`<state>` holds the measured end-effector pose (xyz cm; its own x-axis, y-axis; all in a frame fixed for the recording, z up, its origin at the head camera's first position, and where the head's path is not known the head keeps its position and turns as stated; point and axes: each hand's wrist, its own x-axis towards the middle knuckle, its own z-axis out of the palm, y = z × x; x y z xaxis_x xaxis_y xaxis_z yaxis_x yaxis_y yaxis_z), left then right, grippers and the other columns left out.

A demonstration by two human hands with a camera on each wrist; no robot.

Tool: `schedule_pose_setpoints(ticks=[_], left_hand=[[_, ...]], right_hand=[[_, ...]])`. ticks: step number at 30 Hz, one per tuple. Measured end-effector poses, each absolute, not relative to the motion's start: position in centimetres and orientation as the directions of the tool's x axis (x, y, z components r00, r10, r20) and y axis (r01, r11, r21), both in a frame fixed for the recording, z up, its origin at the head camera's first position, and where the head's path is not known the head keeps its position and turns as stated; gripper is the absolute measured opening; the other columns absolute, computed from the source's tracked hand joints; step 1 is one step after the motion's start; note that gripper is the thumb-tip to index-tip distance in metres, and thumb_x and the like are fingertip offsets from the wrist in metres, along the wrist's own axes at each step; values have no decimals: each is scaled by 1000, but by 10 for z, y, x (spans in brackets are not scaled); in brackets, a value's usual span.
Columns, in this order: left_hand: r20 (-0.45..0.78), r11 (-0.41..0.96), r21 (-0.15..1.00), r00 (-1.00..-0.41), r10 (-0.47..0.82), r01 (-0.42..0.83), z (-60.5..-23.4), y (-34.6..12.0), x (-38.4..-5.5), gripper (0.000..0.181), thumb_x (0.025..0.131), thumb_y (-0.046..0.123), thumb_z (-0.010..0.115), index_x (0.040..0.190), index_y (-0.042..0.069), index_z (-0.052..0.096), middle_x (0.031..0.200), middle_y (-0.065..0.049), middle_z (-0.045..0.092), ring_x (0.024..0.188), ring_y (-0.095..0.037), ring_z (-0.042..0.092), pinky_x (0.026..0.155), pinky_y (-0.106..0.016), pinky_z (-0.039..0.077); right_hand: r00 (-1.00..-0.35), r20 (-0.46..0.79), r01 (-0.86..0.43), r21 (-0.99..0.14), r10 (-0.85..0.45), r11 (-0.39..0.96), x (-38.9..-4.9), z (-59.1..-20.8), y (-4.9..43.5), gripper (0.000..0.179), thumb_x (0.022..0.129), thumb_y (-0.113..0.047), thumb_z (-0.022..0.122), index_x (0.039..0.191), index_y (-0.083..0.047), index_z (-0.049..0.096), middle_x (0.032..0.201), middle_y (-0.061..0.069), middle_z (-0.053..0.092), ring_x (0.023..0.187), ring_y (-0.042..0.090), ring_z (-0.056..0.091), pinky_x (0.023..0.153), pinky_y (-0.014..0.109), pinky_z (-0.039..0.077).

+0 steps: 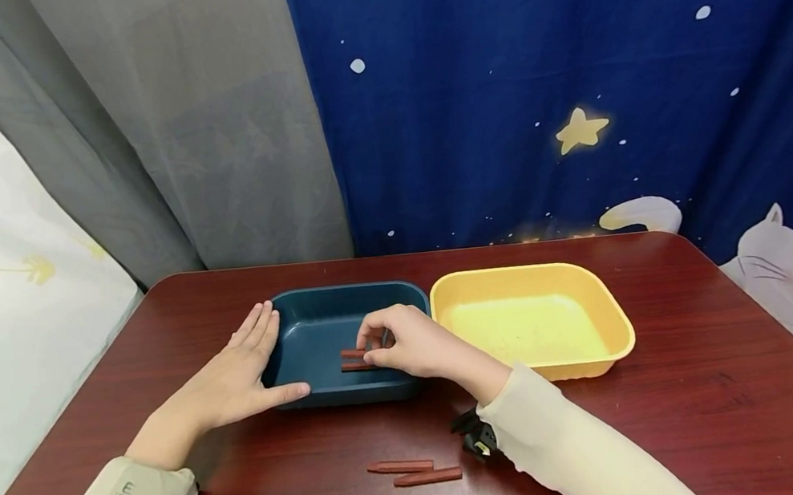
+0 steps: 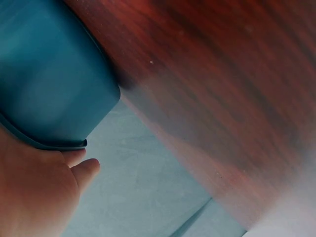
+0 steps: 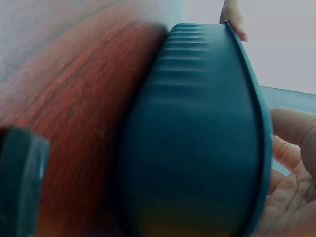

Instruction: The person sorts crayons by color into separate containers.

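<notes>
2 red sticks (image 1: 354,367), at R hand (image 1: 410,343) fingertips (image 1: 376,358), w/in tray (image 1: 312,341)

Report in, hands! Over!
Left hand touching dark-blue rectangular plastic tray. Right hand at two slim reddish-brown sticks inside, grip unclear. It hides their ends.

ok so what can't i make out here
- Head view: right ends of two thin red-brown sticks in the dark blue plastic tray, covered by the right hand.
- Right wrist: tray's inside, hidden by its outer wall.
- Left wrist: part of left hand, beyond the left edge.
</notes>
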<state>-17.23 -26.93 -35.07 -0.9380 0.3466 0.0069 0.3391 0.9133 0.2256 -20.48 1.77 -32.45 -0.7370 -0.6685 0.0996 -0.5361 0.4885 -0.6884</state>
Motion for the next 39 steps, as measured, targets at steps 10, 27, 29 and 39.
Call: schedule_pose_setpoints(ticks=[10,27,29,39], left_hand=[[-4,915,226,-939,345,335,-351,-270,-174,118,83,75,58,157,-5,11,167,-19,2,155,-37,0,119,-64,17],[-4,918,224,-941,337,327,-352,-271,-173,119,82,77,57,157,-4,12,167,-19,2,155,-37,1,119,-64,18],[-3,918,224,-941,337,328,-352,-270,-173,119,82,77,57,157,-5,12,167,-19,2,155,-37,1,119,-64,18],[8,916,222,-940,340,333,-351,-269,-172,118,83,75,58,156,-6,14,167,-20,4,155,-38,3,119,-64,19]], right_hand=[[-757,28,-503,-663,-652,554,-220,-333,-5,4,93,-14,70,94,-15,73,88,0,66,78,13,56,67,23,48],[-843,-84,-367,-633,-532,682,-230,-352,-25,5,91,-15,72,88,-17,75,87,-2,67,75,14,57,65,25,47],[-846,-90,-361,-628,-525,689,-230,-352,-25,7,91,-15,72,86,-18,74,89,-1,67,76,14,57,65,25,48],[-841,-107,-397,-546,-531,738,-229,-354,-26,6,91,-15,72,89,-18,76,88,-3,69,79,12,57,69,26,50]])
